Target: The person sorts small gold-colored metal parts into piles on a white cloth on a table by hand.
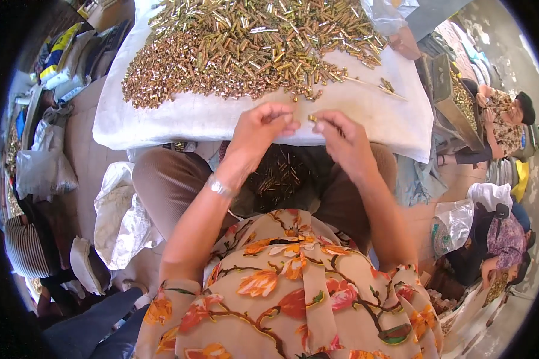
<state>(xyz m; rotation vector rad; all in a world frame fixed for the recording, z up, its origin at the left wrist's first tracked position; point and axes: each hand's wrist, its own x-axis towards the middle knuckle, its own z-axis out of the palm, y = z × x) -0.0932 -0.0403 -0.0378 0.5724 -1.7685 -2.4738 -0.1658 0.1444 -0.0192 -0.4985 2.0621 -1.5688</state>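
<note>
My right hand (348, 143) pinches a small gold-coloured metal piece (312, 118) between thumb and fingertips, just above the near edge of the white-covered table (161, 124). Facing it, a short gap away, my left hand (263, 130) has its thumb pressed to curled fingers; what they hold, if anything, is hidden. Beyond both hands spreads a big heap of longer gold-coloured metal tubes (269, 51). Shorter coppery pieces (161, 75) lie at its left. Below my hands, between my knees, a dark container (259, 194) holds loose thin metal pieces.
A thin pale stick (377, 88) lies at the heap's right, by a few loose tubes. Clear plastic bags (386, 15) rest at the far right corner. A wooden tray (446, 90) of metal parts stands to the right. Other people sit at right; sacks (120, 209) lie left.
</note>
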